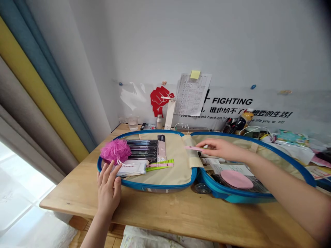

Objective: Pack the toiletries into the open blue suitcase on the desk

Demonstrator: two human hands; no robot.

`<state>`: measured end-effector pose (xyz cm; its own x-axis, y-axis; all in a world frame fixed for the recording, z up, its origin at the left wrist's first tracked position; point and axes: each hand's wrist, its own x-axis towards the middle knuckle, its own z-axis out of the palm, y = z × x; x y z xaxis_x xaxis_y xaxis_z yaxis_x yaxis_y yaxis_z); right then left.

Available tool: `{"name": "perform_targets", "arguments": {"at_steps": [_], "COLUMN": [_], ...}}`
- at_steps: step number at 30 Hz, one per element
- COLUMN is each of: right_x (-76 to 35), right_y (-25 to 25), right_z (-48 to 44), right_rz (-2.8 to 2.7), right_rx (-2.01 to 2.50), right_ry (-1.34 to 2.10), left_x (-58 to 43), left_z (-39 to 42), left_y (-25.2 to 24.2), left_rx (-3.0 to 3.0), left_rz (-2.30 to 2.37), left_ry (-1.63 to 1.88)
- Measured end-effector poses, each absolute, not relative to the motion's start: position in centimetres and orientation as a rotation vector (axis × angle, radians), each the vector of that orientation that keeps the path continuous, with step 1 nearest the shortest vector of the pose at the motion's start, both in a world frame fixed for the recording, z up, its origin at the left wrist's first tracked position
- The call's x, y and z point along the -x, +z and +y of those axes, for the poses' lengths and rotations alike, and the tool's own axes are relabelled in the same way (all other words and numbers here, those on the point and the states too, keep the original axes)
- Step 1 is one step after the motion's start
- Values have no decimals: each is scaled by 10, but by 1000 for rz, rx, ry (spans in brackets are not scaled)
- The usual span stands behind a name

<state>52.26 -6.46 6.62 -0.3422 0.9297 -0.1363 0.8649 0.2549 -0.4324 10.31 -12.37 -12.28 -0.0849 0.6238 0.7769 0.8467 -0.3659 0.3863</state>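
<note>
An open blue suitcase [165,187] with beige lining lies spread on the desk. My left hand [110,186] rests at its front left rim with fingers stretched out, by a purple mesh bath puff [116,150] and a white packet [133,168]. A pack of dark slim sticks [142,150] and a green and pink strip [165,164] lie in the left half. Over the fabric hinge, my right hand [213,148] pinches a thin pink strip-like packet [193,148]. Below that hand, the right half holds a pink oval item [236,179] and several small things.
The suitcase stands on a wooden desk [144,210] against the wall. Behind it are a glass of water [132,123], a small silver-capped jar [159,122] and a white lamp [170,113]. A bottle [247,119], pens and packets crowd the back right. Curtains [38,69] hang at left.
</note>
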Motion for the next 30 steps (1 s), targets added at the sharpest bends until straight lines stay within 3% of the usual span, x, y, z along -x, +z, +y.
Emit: {"name": "perform_targets", "arguments": {"at_steps": [8, 30], "right_x": [-405, -372], "right_y": [25, -14], "right_z": [-59, -48], "right_rz": [-2916, -3069], "right_rx": [1102, 994], "right_ry": [539, 368], "left_x": [-102, -103], "left_z": [-124, -124], "left_y": [-122, -122], "left_rx": [1952, 1944], "left_rz": [-1619, -1673], "left_ry": [-1434, -1434]}}
